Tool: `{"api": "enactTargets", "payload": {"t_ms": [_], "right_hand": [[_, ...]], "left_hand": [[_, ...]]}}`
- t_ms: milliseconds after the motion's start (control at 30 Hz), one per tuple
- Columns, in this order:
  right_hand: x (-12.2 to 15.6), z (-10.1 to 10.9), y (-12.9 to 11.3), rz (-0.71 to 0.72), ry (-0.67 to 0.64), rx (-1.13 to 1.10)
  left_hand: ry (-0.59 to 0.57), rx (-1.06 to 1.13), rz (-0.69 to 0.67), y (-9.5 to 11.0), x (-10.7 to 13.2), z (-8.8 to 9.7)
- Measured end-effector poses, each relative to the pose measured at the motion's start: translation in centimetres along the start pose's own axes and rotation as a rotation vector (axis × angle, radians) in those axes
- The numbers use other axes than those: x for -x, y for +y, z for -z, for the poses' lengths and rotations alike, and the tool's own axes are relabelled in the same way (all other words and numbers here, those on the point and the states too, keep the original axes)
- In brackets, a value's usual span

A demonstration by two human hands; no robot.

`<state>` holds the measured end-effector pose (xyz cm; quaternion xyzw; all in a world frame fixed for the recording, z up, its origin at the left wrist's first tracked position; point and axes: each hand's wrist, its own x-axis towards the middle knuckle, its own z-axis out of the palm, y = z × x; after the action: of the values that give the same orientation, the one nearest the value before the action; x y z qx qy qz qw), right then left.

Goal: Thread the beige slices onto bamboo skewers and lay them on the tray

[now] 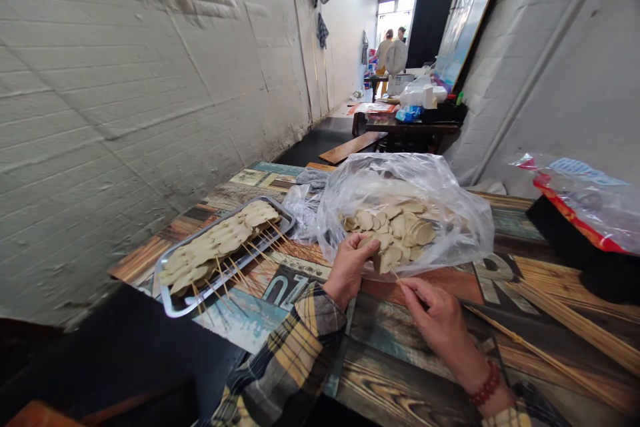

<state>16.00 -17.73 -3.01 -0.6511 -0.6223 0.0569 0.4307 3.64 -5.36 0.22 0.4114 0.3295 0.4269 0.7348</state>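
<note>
Checked sleeve (285,360) comes nearest the camera, over a long, narrow room whose scuffed white wall (125,80) runs toward a bright far opening where two people (385,50) stand. On the right hangs a framed board (463,20), its blue print too small to read. Across the foreground spreads the counter (390,380), printed like patchwork planks in brown, teal and cream; its lettering includes a dark "0" beside a partly hidden figure and a pale letter, R or P. On it, a clear plastic bag (460,213) lies open around flat, greyish-beige slices (400,230); just to its left, a metal tray (287,213) carries skewered slices (220,240), sticks jutting over its near edge. At the bag's near edge, the left hand (347,267) pinches slices, while the right hand (437,320), fingers closed narrowly, holds a thin skewer (394,273) pointing into them. Loose sticks (580,323) lie to the right.
</note>
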Motion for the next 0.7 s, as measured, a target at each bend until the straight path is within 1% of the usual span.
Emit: {"api": "enactTargets", "payload": {"t_ms": [167,300,500,633,700], "right_hand": [[-0.2,0.0,-0.2,-0.023,-0.002,-0.016],[-0.4,0.0,-0.1,-0.055,0.018,-0.038],[-0.4,0.2,0.1,-0.069,0.039,-0.036],[-0.4,0.2,0.0,-0.040,0.027,-0.014],[-0.3,0.1,-0.1,-0.029,0.027,-0.008]], "left_hand": [[-0.017,-0.004,0.037,-0.3,-0.1,-0.1],[-0.038,0.034,0.077,0.0,-0.1,0.0],[-0.103,0.018,0.124,0.4,0.0,0.3],[-0.063,0.032,0.116,0.5,0.1,0.1],[-0.060,0.068,0.114,0.7,0.1,0.0]]}}
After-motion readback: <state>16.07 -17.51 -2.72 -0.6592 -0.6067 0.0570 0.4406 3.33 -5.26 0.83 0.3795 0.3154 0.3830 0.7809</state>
